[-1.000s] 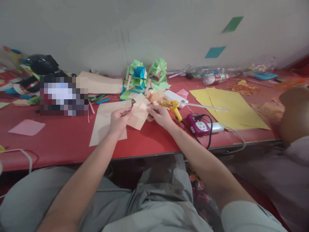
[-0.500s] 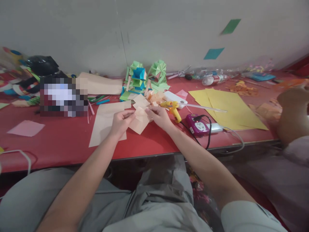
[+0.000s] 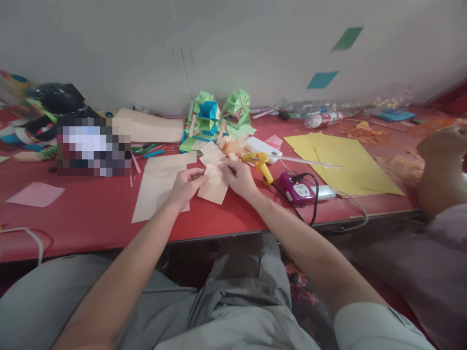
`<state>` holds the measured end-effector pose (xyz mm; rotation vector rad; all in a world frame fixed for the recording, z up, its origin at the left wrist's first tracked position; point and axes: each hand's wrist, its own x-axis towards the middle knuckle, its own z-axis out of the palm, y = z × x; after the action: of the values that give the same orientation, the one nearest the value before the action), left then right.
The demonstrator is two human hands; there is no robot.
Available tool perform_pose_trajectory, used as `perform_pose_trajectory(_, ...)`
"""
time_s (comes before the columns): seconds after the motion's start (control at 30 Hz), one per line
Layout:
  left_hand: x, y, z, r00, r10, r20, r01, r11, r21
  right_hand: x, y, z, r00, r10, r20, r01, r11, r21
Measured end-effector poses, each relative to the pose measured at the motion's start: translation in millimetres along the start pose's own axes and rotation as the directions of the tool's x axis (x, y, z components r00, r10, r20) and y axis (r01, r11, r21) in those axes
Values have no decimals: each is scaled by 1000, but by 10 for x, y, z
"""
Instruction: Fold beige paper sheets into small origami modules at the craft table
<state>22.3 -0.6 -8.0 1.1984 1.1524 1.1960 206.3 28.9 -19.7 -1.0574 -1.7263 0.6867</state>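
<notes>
A small cream square of paper (image 3: 215, 188) with crease lines is held between my two hands, just over the red table. My left hand (image 3: 188, 186) pinches its left edge between thumb and fingers. At its upper right corner, my right hand (image 3: 240, 179) grips with thumb and forefinger. Behind it lies another cream paper piece (image 3: 211, 153). A larger cream sheet (image 3: 155, 187) lies flat under and left of my left hand. Close to my right hand rests a yellow glue gun (image 3: 261, 164) with a clear glue stick in its back.
A purple power strip (image 3: 299, 188) with a black cord sits right of the glue gun. Yellow sheets (image 3: 346, 165) lie beyond it. Folded green and blue paper shapes (image 3: 209, 116) stand at the back. Another person's arm (image 3: 441, 170) is at the far right.
The cream square has turned slightly between my hands, its lower edge now more level. My left hand has shifted a little to the right along it. Both hands keep their pinch.
</notes>
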Motion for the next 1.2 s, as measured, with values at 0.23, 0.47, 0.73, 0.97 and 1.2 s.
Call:
perform_pose_trajectory(0.23, -9, 23, 50, 1000, -8, -24, 8, 1000, 10, 1, 16, 14, 1000, -6, -7, 6, 1000, 21)
perform_pose_trajectory(0.47, -8, 6, -2, 999, 50, 0, -50, 999, 10, 17, -41, 1, 975, 120, 188, -176, 933, 313)
perform_pose_trajectory(0.73, -23, 32, 9, 999, 51, 8, -52, 998, 38, 17, -24, -9, 954, 155, 255, -227, 931, 284)
perform_pose_trajectory(0.97, 4, 13, -11, 993, 99, -56, -93, 990, 102, 18, -17, 2, 942, 166, 292, -258, 915, 311)
perform_pose_trajectory(1.2, 25, -10, -25, 988, 90, -123, -78, 992, 102, 22, -3, -34, 941, 190, 279, -282, 897, 341)
